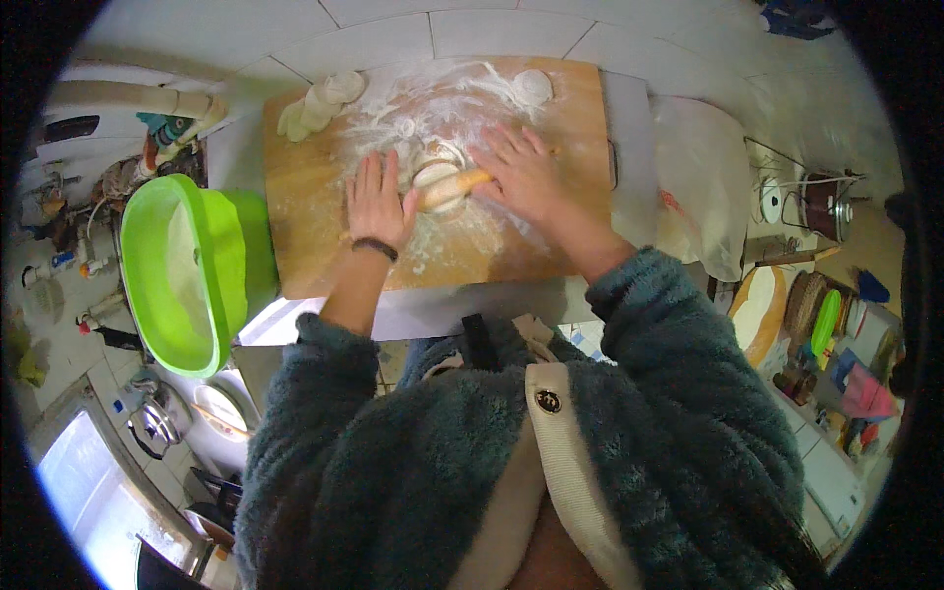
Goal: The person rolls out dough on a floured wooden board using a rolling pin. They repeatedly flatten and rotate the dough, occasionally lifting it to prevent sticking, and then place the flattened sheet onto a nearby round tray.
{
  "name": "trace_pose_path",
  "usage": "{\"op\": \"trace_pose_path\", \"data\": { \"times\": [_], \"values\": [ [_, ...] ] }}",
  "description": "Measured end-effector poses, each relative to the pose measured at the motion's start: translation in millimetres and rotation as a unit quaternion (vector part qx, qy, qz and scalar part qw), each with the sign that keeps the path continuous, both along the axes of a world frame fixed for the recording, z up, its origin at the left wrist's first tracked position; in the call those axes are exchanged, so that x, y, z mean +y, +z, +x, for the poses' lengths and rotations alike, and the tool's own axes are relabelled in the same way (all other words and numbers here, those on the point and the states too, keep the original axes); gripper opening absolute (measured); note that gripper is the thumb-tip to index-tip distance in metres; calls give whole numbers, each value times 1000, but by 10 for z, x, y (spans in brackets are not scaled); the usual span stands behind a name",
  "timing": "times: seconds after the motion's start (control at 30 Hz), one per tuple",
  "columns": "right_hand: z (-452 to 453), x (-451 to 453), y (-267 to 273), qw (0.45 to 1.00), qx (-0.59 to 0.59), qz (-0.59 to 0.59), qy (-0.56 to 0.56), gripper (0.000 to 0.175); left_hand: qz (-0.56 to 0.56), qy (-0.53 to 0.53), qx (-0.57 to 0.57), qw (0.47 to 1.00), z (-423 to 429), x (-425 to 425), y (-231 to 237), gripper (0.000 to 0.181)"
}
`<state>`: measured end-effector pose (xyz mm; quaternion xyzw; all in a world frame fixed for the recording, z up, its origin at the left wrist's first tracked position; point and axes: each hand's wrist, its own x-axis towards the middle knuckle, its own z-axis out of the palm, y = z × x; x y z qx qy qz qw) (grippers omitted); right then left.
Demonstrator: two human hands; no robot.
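Note:
A wooden rolling pin [453, 187], thick in the middle, lies slantwise across a round dough wrapper [435, 175]. More flattened dough shows around the pin, partly covered by it. My left hand [376, 195] presses palm-down over the pin's left part, its fingers stretched out. Over the right part lies my right hand [520, 168], fingers spread and pointing up and left. Both palms hide much of the pin's thin ends. Under all this is a floured wooden board [310, 221]. A small piece of dough [407, 127] sits just beyond the pin.
Overlapping dough wrappers [317, 107] lie at the board's far left corner. A floured dough round [532, 88] is near its far right. A green plastic basin [199, 280] stands tilted-looking beside the left edge. A translucent plastic bag [697, 177] lies to the right; a tiled wall [479, 33] rises behind.

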<state>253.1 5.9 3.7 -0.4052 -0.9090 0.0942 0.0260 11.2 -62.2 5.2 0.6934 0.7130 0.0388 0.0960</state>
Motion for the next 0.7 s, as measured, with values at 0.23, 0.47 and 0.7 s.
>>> {"op": "trace_pose_path", "data": {
  "times": [0.23, 0.47, 0.7],
  "values": [
    [162, -498, 273, 999, 45, -23, 0, 35, -110, 97, -273, 951, 239, -38, -2, 44],
    [395, -659, 396, 997, 74, -36, -7, 33, -63, 11, -197, 978, 216, 282, 157, 28],
    [474, -730, 411, 998, 48, -51, 5, 37, -115, -36, -138, 983, 259, 158, 127, 29]
  ]
}}
